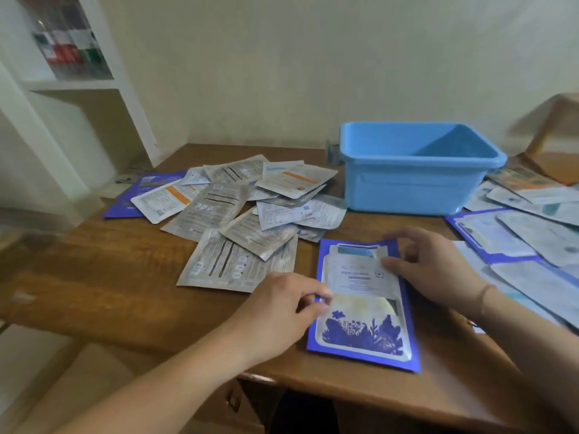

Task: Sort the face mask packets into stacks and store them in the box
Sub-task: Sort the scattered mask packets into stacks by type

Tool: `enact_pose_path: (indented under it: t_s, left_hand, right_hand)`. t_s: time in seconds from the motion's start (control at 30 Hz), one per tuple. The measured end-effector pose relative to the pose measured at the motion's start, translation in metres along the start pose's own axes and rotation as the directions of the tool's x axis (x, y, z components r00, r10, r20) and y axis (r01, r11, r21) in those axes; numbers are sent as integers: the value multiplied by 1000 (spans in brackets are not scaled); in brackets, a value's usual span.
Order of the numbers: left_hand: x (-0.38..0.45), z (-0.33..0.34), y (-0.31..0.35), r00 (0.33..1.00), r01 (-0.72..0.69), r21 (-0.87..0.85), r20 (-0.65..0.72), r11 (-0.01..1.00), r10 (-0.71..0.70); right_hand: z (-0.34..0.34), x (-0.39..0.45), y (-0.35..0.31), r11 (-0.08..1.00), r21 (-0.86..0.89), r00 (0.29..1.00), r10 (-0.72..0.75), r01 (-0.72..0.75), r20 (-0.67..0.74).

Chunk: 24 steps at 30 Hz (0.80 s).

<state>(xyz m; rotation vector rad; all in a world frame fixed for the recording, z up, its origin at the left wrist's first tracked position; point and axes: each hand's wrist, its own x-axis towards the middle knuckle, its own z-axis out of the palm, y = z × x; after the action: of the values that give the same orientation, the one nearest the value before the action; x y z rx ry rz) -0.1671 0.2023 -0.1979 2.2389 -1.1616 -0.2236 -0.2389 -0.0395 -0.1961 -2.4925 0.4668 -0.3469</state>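
Note:
A small stack of blue-bordered mask packets (pixel 363 327) lies near the table's front edge. My left hand (pixel 282 311) pinches its left edge. My right hand (pixel 429 264) grips its upper right corner and the top packet. Beyond the left hand, a loose heap of silver packets (pixel 238 214) spreads over the table, some with orange stripes, and a blue packet (pixel 128 198) pokes out at its far left. More packets (pixel 526 227) are piled at the right. An empty blue plastic box (pixel 416 170) stands at the back, behind the stack.
The wooden table (pixel 109 286) ends in a front edge just below the stack. White shelves (pixel 62 86) stand at the left, holding books. A wooden chair (pixel 551 133) is at the far right, and a wall is behind the box.

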Motion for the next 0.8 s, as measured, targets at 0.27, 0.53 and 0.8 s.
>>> enact_pose_path:
  t_s: [0.27,0.53,0.8]
  left_hand:
    - [12,-8,-9,987,-162,257,56,953,153]
    - [21,-11,-20,973,-185,344,194,920,123]
    - [43,-58,-56,997,-68,289,-13,955,75]
  right_hand:
    - [-1,-7,-10,930,-343,991,-137,131,5]
    - [8,-10,-22,924,-299,962,-183,238,203]
    - [8,16,-42,918,-265,956,-275,294,107]
